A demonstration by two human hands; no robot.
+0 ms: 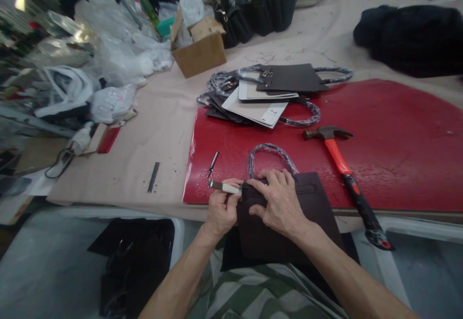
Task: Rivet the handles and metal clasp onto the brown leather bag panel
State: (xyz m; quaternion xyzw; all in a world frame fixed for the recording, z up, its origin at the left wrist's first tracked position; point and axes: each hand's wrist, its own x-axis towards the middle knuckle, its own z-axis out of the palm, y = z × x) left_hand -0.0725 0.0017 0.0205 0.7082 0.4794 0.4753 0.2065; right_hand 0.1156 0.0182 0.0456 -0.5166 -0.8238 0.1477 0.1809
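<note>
Currently left hand [221, 209] is closed round a short hand tool [231, 188], tool end at the dark panel's [260, 236] left edge; right hand [279, 202] is spread, fingers pressing on the panel below its plastic-wrapped handle [268, 146]. Panel overhangs the red mat's [390, 164] near edge, claw hammer [338, 157] right, slim metal rod [213, 163] left. Beyond: panel pile [292, 78], cardboard box [200, 56], dark bags [262, 12].

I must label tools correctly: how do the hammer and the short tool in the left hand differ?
The hammer lies on the red mat; the left hand grips the short tool.
The hammer's handle is red and black; the short tool, white and brown.
The hammer looks longer than the short tool.
</note>
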